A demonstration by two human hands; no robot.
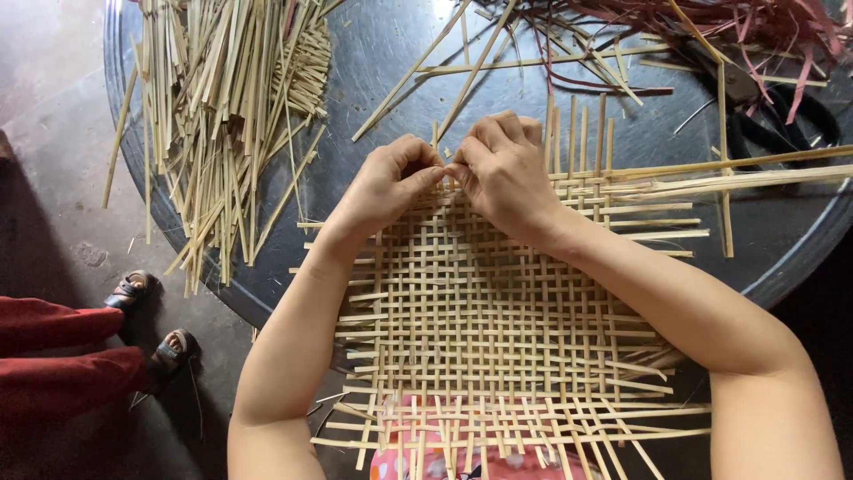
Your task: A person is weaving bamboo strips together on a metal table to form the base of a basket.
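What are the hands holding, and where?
Both the left hand and right hand pinch thin strips at the far edge of the woven mat.

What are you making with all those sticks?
A person is weaving thin bamboo strips into a flat open-weave mat on a round dark table. The left hand and right hand pinch strips together at the mat's far edge. A pile of loose strips lies on the left, and dark pliers on the right.
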